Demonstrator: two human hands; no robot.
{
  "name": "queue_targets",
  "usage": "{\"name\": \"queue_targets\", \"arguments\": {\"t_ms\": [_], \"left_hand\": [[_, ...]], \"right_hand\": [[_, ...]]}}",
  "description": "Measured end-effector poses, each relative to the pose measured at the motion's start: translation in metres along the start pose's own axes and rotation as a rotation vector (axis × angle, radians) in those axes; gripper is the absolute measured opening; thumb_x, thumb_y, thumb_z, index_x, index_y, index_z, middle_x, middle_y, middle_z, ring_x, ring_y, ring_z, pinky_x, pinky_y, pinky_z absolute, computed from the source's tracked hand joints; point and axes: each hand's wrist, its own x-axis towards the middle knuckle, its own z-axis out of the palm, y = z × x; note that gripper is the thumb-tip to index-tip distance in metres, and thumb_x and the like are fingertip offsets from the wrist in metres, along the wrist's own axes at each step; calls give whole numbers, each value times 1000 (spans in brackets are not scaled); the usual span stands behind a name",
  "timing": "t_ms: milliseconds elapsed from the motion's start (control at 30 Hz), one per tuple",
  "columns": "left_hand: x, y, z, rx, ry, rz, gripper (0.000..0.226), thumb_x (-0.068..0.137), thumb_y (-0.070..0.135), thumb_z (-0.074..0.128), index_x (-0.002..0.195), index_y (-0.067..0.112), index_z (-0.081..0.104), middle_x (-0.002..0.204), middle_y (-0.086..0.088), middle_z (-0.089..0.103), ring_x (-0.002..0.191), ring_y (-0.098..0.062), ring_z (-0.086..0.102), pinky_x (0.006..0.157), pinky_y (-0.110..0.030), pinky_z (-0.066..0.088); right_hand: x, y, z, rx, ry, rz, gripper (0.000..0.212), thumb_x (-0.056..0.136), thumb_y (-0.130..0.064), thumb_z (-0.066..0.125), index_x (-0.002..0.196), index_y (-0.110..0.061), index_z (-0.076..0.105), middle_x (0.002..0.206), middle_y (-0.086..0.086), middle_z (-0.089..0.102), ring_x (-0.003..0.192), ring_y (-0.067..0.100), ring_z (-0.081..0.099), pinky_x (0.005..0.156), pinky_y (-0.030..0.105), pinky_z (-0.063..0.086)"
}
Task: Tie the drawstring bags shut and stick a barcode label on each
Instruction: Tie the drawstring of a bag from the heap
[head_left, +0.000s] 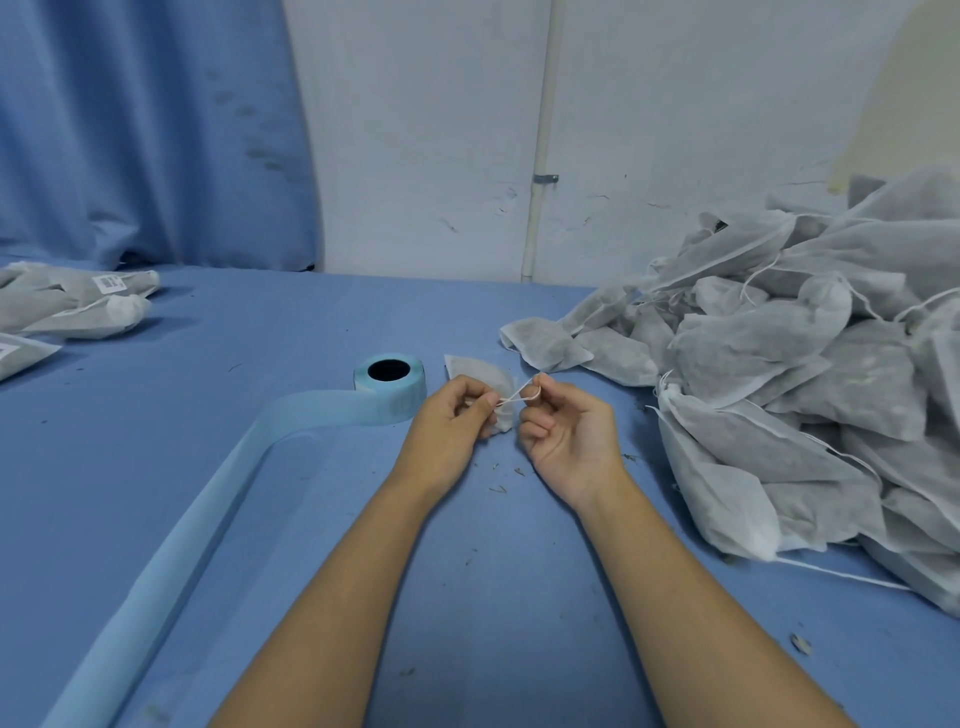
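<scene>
**A:** so where's the bag?

**B:** centre of the frame. The small white drawstring bag (485, 375) lies on the blue table (467, 545), and the left hand (451, 418) is curled round its gathered neck. The right hand (566, 434) pinches the drawstring (517, 397), which runs tight between the two hands.

**A:** labels?

**B:** the blue label roll (389, 382) is just left of the bag, with its strip trailing to the lower left. There's a pile of bags (831, 364) on the right and labelled bags (78, 304) at upper left.
</scene>
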Motion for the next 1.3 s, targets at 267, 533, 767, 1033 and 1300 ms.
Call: {"name": "queue_targets", "arguments": {"t_ms": [267, 533, 767, 1033, 1300], "left_hand": [[-2, 3, 0, 75, -4, -7, 13, 92, 11, 55, 81, 16, 60, 70, 6, 60, 60, -2, 51, 69, -22, 42], [-7, 6, 4, 555, 22, 463, 45, 70, -16, 51, 106, 11, 58, 97, 20, 48, 95, -4, 34, 86, -21, 36], [-5, 5, 4, 779, 198, 589, 18, 81, -1, 67, 98, 2, 68, 108, -14, 59, 93, -33, 58, 78, -41, 47], [-2, 24, 5, 18, 387, 273, 25, 98, 9, 40, 90, 32, 38, 83, 9, 51, 64, 7, 47, 61, -9, 37], [7, 35, -9, -310, 555, 32, 19, 95, 10, 46, 90, 27, 52, 81, 3, 60, 76, -15, 55, 80, -41, 49]], "right_hand": [[0, 0, -2, 0, -37, -25, 12, 71, -10, 59, 59, -9, 62, 61, 0, 54, 39, 6, 31, 37, 15, 27], [-4, -1, 2, 104, -265, 22, 21, 56, -12, 82, 65, -12, 62, 64, -2, 53, 47, 6, 42, 43, 15, 37], [-9, -4, 2, 122, -384, 43, 38, 43, -12, 93, 62, -14, 60, 63, -4, 52, 50, 7, 46, 46, 16, 42], [-5, -1, 2, -22, -139, -43, 8, 69, -12, 69, 61, -12, 69, 64, -1, 62, 50, 8, 56, 47, 17, 48], [4, 14, 5, -463, 59, -248, 11, 79, -11, 72, 69, -16, 73, 79, 0, 72, 73, 9, 64, 75, 20, 53]]}}
